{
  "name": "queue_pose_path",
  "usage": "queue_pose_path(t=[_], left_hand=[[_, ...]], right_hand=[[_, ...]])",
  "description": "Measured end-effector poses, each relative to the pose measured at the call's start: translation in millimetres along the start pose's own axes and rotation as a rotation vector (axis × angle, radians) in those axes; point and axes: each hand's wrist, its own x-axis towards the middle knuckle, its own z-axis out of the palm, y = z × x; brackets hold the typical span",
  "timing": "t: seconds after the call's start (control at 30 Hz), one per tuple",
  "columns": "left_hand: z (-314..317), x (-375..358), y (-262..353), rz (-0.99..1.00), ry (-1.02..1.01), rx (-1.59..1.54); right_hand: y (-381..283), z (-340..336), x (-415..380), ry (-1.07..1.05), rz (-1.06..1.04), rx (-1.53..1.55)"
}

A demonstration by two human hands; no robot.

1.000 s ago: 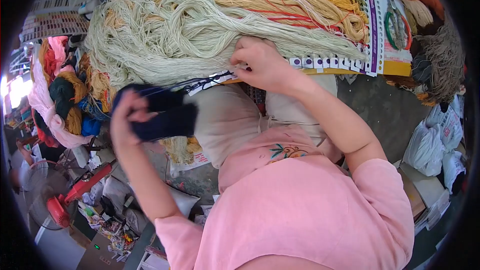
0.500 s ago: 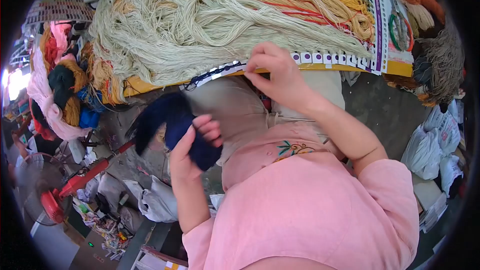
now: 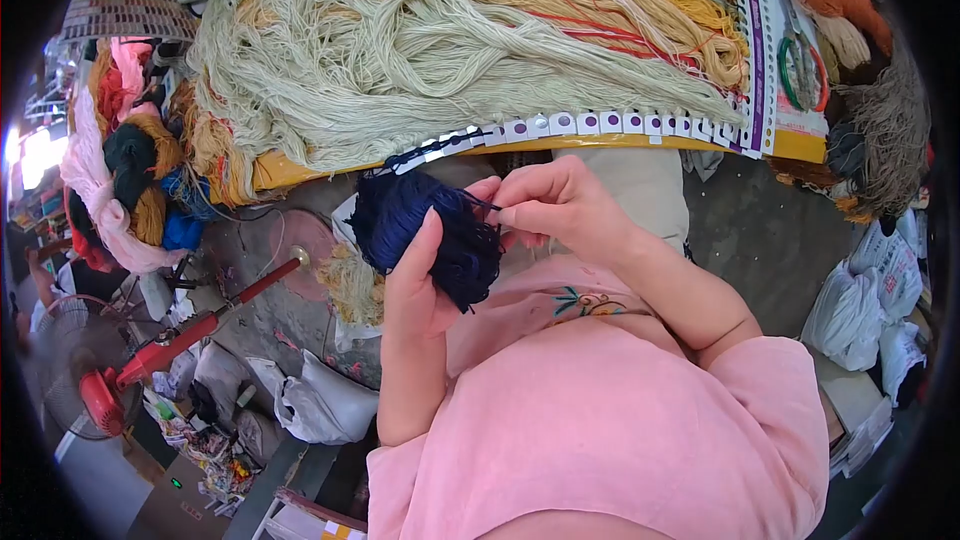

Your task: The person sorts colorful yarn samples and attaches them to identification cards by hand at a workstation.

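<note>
A bundle of dark blue thread (image 3: 425,230) is in my left hand (image 3: 428,275), whose fingers wrap round its near side and underneath. My right hand (image 3: 545,202) pinches a strand drawn from the bundle's right side, thumb and index finger pressed together. Both hands are close together over my lap, in front of the table edge. More dark blue strands (image 3: 440,147) lie along that edge, across a row of white tabs with purple dots (image 3: 610,123). Behind them a large heap of pale green thread (image 3: 400,50) spreads over the table.
Tan and yellow thread (image 3: 640,15) lies at the back. Scissors (image 3: 797,55) with green and red handles rest at the right. A fan with a red stand (image 3: 165,352) is at left, below hanging coloured skeins (image 3: 95,180). White bags (image 3: 850,300) are at right.
The blue bundle has swung up and right with my left hand. My right hand has come down from the table edge to the bundle and now pinches a strand there.
</note>
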Motion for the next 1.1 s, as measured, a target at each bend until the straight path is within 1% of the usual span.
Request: queue_pose_path(t=[0.07,0.13,0.17,0.2,0.23,0.27,0.3,0.33,0.37,0.4,0.43,0.47,0.53,0.6,0.63,0.67,0.7,0.73,0.77,0.8,0.83,0.87,0.9,0.93,0.97,1.0,1.03,1.07,1.1], left_hand=[[2.6,1.7,-2.0,-0.006,-0.002,-0.026],[7.8,2.5,-2.6,0.121,0.049,0.253],[8.0,4.5,-4.0,0.118,0.048,0.256],[7.2,7.6,-5.4,0.132,0.091,0.298],[6.7,9.7,-6.2,0.146,0.134,0.34],[6.9,10.7,-6.5,0.144,0.131,0.341],[7.2,11.8,-6.7,0.117,0.149,0.276],[7.3,12.6,-6.8,0.09,0.169,0.21],[6.9,12.5,-7.1,0.09,0.168,0.211],[6.3,11.5,-7.5,0.072,0.197,0.124],[5.3,10.4,-7.9,0.056,0.226,0.037],[4.0,8.9,-8.1,0.059,0.227,0.035],[-0.6,5.2,-8.3,0.05,0.186,0.013],[-18.2,1.6,-3.6,0.078,-0.014,-0.203],[-28.5,-7.3,10.3,0.13,0.072,-0.154],[-17.0,-14.8,18.3,0.388,0.73,0.421],[-121.5,-32.6,40.0,0.541,0.424,-0.269],[-97.3,-38.9,69.3,0.303,-0.173,-0.881],[-116.2,-59.7,89.5,0.359,-0.157,-0.855],[-124.5,-77.4,102.8,0.449,-0.112,-0.825],[-121.9,-91.0,109.7,0.443,-0.165,-0.74],[-102.1,-87.6,107.0,0.469,-0.143,-0.665],[-82.6,-81.6,95.2,0.502,-0.119,-0.592],[-76.2,-67.1,84.7,0.414,-0.161,-0.589],[-65.9,-50.0,72.9,0.261,-0.162,-0.628],[-64.4,-26.2,68.7,0.037,-0.116,-0.353],[-18.5,-11.1,49.3,0.109,0.353,0.008],[-11.0,4.8,36.3,0.085,0.19,0.185],[-3.8,19.9,27.8,0.101,0.196,0.425]], right_hand=[[-0.4,1.7,-1.6,0.013,-0.028,0.037],[5.0,2.4,-0.9,0.031,-0.058,0.077],[13.6,2.0,2.3,0.031,-0.208,0.016],[17.5,2.0,4.0,0.031,-0.358,-0.046],[16.6,1.4,2.4,0.035,-0.361,-0.045],[10.8,2.5,0.3,0.045,-0.299,-0.021],[7.3,2.5,-1.0,0.055,-0.237,0.003],[6.5,0.6,-1.6,0.057,-0.239,0.002],[6.0,-2.0,-2.1,0.052,-0.216,-0.006],[5.9,-3.0,-2.1,0.046,-0.192,-0.014],[6.4,-2.5,-1.8,0.042,-0.19,-0.014],[6.9,-1.8,-1.8,0.059,-0.224,0.006],[4.3,-2.0,-2.9,0.074,-0.256,0.024],[-5.9,-9.6,-7.2,-0.019,-0.181,0.392],[-11.4,-27.5,-11.8,-0.1,-0.203,0.475],[-24.8,-55.0,-24.8,-0.015,-0.228,0.375],[-47.1,-70.5,-37.2,0.14,-0.551,0.164],[-65.3,-120.7,-57.1,0.034,-0.538,0.855],[-101.4,-165.6,-77.1,0.192,-0.831,0.508],[-131.4,-191.2,-101.0,0.031,-0.976,0.792],[-159.1,-215.8,-135.5,0.185,-1.061,0.822],[-182.4,-236.1,-162.7,0.378,-1.271,0.601],[-179.8,-215.2,-153.6,0.377,-1.267,0.596],[-169.5,-168.8,-130.0,0.142,-1.114,0.661],[-159.4,-124.3,-102.9,-0.09,-0.958,0.717],[-125.3,-99.0,-68.7,0.467,-1.006,-0.028],[-104.5,-81.9,-43.0,0.431,-0.787,-0.32],[-81.8,-63.1,-21.3,0.519,-0.515,-0.359],[-59.8,-58.3,-4.5,0.465,-0.462,-0.539]])
